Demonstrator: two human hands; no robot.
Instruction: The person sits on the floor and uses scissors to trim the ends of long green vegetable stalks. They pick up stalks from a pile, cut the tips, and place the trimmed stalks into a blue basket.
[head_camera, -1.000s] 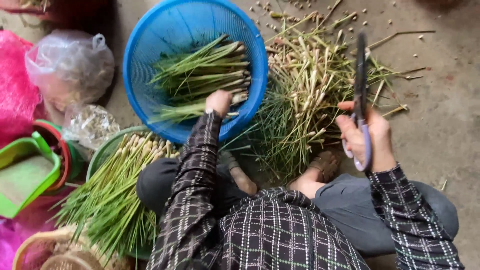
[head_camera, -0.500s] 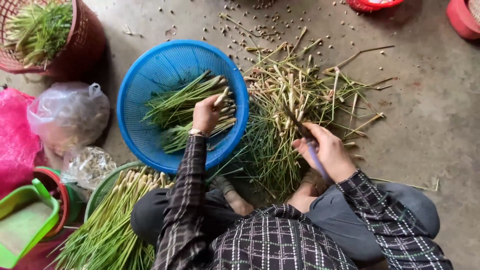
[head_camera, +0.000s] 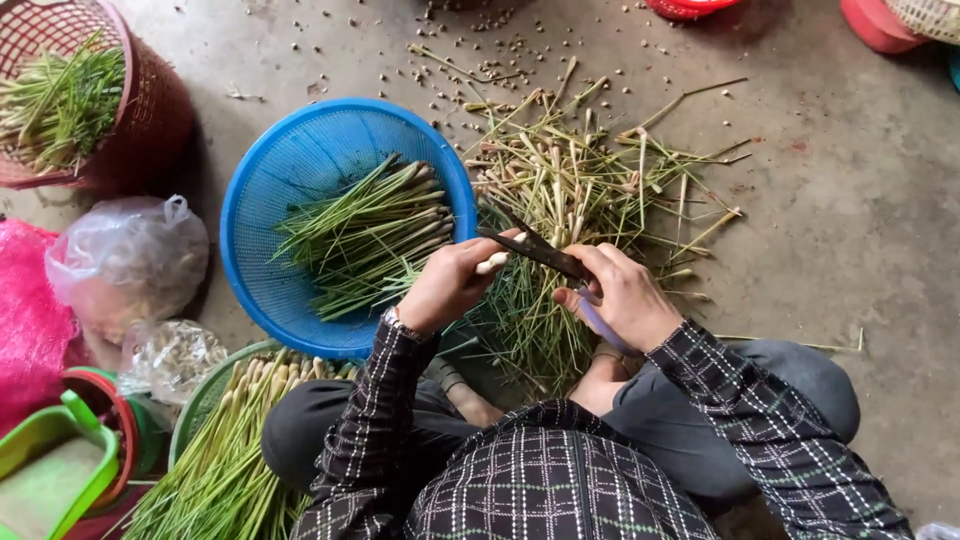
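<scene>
Left hand (head_camera: 445, 285) is gripping a stalk (head_camera: 492, 262) pointing rightward into scissors (head_camera: 535, 250), right hand (head_camera: 625, 295) gripping their handles.

Blue basket (head_camera: 290, 180), mesh pattern, holding green stalks (head_camera: 365, 235) with pale ends. Dark scissors (head_camera: 535, 250), lilac handle. Dark sleeves (head_camera: 390, 400), white grid check. Far left: red basket (head_camera: 150, 110). Left: pink mesh sack (head_camera: 25, 310), clear plastic bag (head_camera: 125, 260). Near left: green tub (head_camera: 200, 400), lime green container (head_camera: 55, 465). Grey concrete floor (head_camera: 850, 200), strewn with straw-coloured trimmings (head_camera: 590, 180).
</scene>
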